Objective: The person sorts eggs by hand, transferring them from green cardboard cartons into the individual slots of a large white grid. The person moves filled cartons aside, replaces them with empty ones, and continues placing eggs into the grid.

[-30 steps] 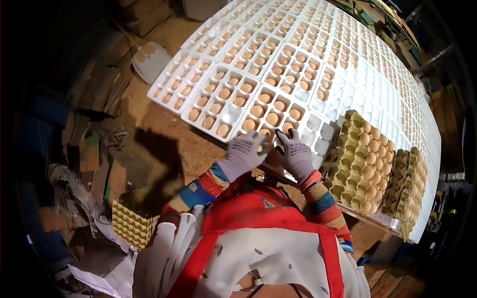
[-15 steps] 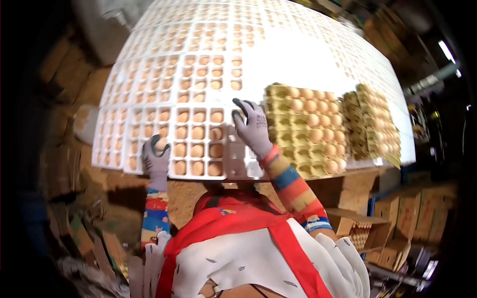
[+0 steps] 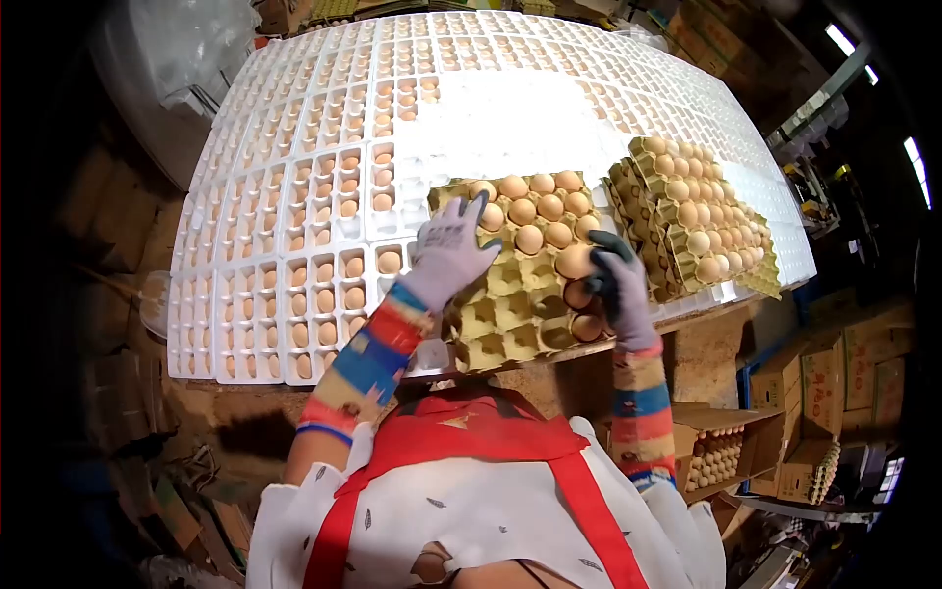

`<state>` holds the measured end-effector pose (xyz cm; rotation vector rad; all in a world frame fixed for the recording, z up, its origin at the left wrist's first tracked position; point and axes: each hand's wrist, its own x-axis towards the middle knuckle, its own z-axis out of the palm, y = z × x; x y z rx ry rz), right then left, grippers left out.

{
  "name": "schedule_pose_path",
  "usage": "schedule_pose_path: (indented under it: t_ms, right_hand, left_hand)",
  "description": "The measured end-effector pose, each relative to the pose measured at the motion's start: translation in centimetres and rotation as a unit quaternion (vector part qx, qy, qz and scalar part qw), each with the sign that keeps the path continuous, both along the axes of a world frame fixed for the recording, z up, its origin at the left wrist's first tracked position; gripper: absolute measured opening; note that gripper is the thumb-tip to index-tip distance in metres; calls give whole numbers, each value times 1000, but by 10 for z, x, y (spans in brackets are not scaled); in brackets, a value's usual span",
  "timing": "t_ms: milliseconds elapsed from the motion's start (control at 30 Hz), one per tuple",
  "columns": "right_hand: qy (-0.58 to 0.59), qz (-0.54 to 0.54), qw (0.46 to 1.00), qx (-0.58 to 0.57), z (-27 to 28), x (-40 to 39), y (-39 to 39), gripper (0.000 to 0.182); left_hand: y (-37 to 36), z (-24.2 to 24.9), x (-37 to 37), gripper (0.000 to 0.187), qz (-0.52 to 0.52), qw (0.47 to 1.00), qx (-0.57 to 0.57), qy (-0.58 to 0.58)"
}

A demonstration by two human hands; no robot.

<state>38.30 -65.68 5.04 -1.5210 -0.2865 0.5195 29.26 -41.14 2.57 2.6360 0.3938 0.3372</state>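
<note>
My left hand (image 3: 449, 247), in a grey glove with dark fingertips, is over the left side of a yellowish pulp egg tray (image 3: 505, 282). Its thumb and fingers close around a brown egg (image 3: 493, 217) at the tray's upper left. At the tray's right side, my right hand (image 3: 620, 287) has its fingers curled around another egg (image 3: 573, 261), which looks slightly raised. Eggs fill the tray's back rows and part of its right edge, while several front and left cups are bare. White trays (image 3: 368, 228) with eggs in their compartments lie to the left.
More pulp trays of eggs (image 3: 677, 211) stand tilted at the right. White trays extend across the far side. Below the table's right edge, an open cardboard box (image 3: 765, 447) holds eggs, with other cartons (image 3: 822, 388) beside it.
Both hands have moved right, onto the pulp tray. My left hand has left the white tray's egg. The view has shifted, and the tray's eggs now show in different cups.
</note>
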Motion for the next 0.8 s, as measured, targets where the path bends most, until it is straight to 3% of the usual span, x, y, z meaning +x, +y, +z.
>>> schedule_pose_path:
  t_ms: [33,67,100,167,200,233,267,300,367,433,467,500,533,567,633,667,700,733,767,800]
  right_hand:
    - [62,3,988,139,-3,6,-20,33]
    - [-2,-40,989,145,-7,6,-31,35]
    - [37,-7,984,172,-6,8,-43,30]
    - [-32,65,996,-56,-3,27,-41,28]
    - [-136,118,951,-250,3,22,-31,30]
    - [-313,167,843,-403,15,10,-20,35]
    - [-360,198,774,-482,19,0,-11,37]
    - [-404,224,693,-554,19,-7,-5,40]
    - [-439,230,676,-545,8,-11,-3,39]
    - [-422,267,689,-526,17,4,-10,36]
    - [-324,267,813,-403,12,18,-23,37]
    - [-215,257,904,-265,5,38,-41,39]
    - [24,213,976,-51,-6,50,-59,43]
    - [70,168,975,127,3,52,-65,43]
    - [43,187,975,107,21,52,-61,46]
    - [-31,250,967,30,-3,70,-60,50]
    - [-271,283,914,-103,-4,75,-47,49]
    - [-383,257,841,-282,19,58,-33,46]
    - [-473,218,726,-448,40,39,-21,43]
    - [-526,202,669,-484,33,39,-10,41]
  left_hand:
    - [-7,-6,18,63,19,998,53,25]
    - [-8,-9,30,58,3,993,83,82]
    - [-8,-15,36,56,5,996,66,55]
    - [-1,-22,43,52,6,999,37,0]
    - [0,-20,41,46,15,999,2,-30]
    - [4,-18,36,45,43,992,-113,-47]
    - [9,-27,32,45,42,935,-323,-143]
    - [10,-28,28,45,36,825,-513,-234]
    - [-6,0,14,39,33,602,-764,-230]
    - [-2,-38,27,33,18,608,-755,-243]
    - [-6,-21,24,34,-16,736,-661,-145]
    - [-29,0,35,34,113,885,-450,-23]
    - [-51,18,39,35,83,967,-239,30]
    - [-69,26,39,37,52,995,-16,83]
    - [-82,-1,39,37,6,986,145,87]
    - [-77,-11,38,40,-16,991,133,21]
    - [-68,-13,40,41,5,1000,26,-14]
    - [-58,-15,39,41,25,995,-81,-47]
    - [-51,-15,34,42,45,978,-189,-78]
    - [-45,-10,30,41,48,836,-527,-144]
